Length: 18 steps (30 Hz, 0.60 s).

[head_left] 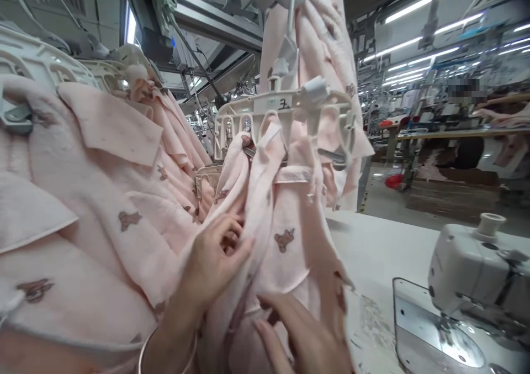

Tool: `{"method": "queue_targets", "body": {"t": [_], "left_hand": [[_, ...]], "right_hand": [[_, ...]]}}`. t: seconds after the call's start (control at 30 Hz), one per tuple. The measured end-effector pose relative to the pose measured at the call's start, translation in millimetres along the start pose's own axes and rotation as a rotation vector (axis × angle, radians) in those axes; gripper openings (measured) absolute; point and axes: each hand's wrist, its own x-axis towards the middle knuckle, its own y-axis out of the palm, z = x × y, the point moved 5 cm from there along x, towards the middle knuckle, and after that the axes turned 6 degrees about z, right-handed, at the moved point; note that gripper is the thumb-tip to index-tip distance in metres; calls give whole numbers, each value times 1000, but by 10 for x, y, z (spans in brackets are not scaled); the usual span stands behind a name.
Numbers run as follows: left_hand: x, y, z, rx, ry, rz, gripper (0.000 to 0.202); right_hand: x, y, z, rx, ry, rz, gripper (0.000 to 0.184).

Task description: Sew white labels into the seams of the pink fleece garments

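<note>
Pink fleecy garment pieces (pixel 285 208) with brown animal motifs hang in front of me from a cream plastic clamp hanger (pixel 285 104). My left hand (pixel 217 255) is at a long, folded pink strip of this fabric, its fingers curled and its thumb lying along the cloth; the exact grip is partly hidden. Lower and to the right, my right hand (pixel 300 330) is against the hanging fabric, thumb and index finger apart with cloth showing between them. Its other fingers are bent under and mostly hidden.
More pink pieces (pixel 103 186) hang close on the left from another hanger (pixel 45 59). At right, a white sewing machine (pixel 467 269) stands on a white table (pixel 372 247) with scraps near the edge. Overhead rails (pixel 215 17) run above. Behind are other workstations and a red object (pixel 394 181) on the floor.
</note>
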Motion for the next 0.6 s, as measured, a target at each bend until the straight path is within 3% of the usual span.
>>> {"method": "queue_targets", "body": {"t": [0.07,0.13,0.2,0.33,0.4,0.5,0.53,0.6], "left_hand": [[-172,113,-41,-253,-146,116,27],[-315,215,89,-341,-286,107,31],[-410,267,303,-262,-349,73,40],[-515,292,591,-285,-352,228,45],[-554,193,550,-291,-341,237,41],[-585,62,274,-167,-239,282,40],[-595,74,165,-166,-188,354,35],[-619,136,8,-228,-113,456,28]], "right_hand": [[126,246,-22,266,189,96,18],[191,387,-99,367,282,136,22],[183,410,-218,471,346,165,29],[-5,318,-403,845,620,242,41],[-61,146,-391,627,625,78,40],[-92,-72,-152,140,443,-205,37],[-93,-61,-78,99,411,-195,33],[-83,23,-12,190,427,-56,25]]}}
